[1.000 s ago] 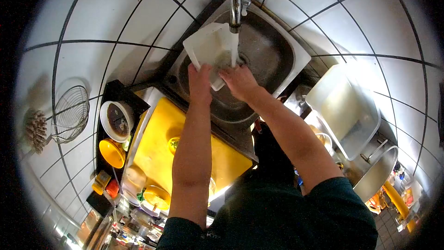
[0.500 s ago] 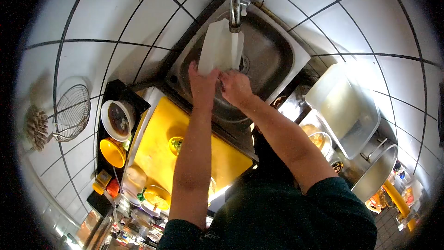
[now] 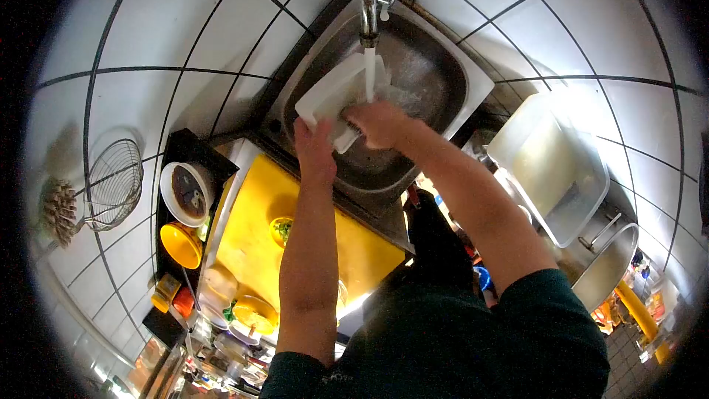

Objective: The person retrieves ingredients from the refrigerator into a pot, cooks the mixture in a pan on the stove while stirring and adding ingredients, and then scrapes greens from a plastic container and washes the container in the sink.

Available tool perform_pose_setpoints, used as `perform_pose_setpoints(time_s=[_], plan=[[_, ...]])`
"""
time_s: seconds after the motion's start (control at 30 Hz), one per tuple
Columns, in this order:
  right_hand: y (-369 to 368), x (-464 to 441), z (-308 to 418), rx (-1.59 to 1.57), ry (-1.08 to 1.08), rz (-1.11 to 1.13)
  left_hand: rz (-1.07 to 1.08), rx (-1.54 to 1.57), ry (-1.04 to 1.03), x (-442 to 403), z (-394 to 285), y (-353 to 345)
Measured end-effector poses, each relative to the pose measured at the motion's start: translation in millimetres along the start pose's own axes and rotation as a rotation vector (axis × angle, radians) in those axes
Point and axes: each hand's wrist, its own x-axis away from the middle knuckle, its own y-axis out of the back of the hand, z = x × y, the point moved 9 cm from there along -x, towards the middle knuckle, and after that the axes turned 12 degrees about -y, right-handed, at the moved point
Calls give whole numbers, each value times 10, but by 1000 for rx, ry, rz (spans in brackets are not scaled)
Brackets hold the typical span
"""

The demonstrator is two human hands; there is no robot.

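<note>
A white rectangular plastic container (image 3: 323,90) is tilted in the steel sink (image 3: 440,55), its open side facing up. My left hand (image 3: 316,151) grips its near left rim. My right hand (image 3: 382,124) is at the container's inner side, fingers curled; a small greyish thing shows under them, too blurred to name. Water (image 3: 370,74) runs from the faucet (image 3: 368,11) into the container, just behind my right hand.
Left of the sink lies a yellow cutting board (image 3: 258,192) with a small yellow bowl (image 3: 281,231). A white bowl of dark liquid (image 3: 187,193) stands beyond it. A wire strainer (image 3: 116,185) and brush (image 3: 57,210) hang left. A translucent tub (image 3: 550,170) stands right.
The container has turned from steeply upright to lying open side up, lower and to the left. Water now flows from the faucet. My right hand has moved over the container's inside.
</note>
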Motion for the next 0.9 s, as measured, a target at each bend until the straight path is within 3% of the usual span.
perform_pose_setpoints(time_s=[0.07, 0.17, 0.27, 0.33, 0.43, 0.53, 0.57, 0.67, 0.77, 0.83, 0.9], plan=[[23, 159, 403, -100, 264, -80, 21, -76, -15, -16, -102, -69], [70, 169, 273, -56, 230, -209, 53, -142, 7, -50, -144, -36], [3, 25, -193, 41, -148, -73, 86, -168, 36, -111, -162, 3], [18, 14, -130, 37, -102, -217, 143, -293, 55, -48, -447, -119], [83, 149, -8, -65, -111, -353, 62, -242, -122, -176, -348, -22], [233, 299, 121, -164, -145, -409, -75, 5, -185, -70, -223, 2], [247, 316, 164, -187, -147, -415, -27, 102, -114, -56, 16, -48], [72, 238, 247, -258, -245, -312, 41, 328, 66, 43, 486, -143], [66, 247, 265, -531, -57, -340, -6, 399, 167, 117, 442, -211], [63, 212, 259, -418, -37, -136, -7, 394, 219, 45, 497, -134], [81, 225, 319, -196, -27, 121, 155, 252, 73, -18, 384, -188]])
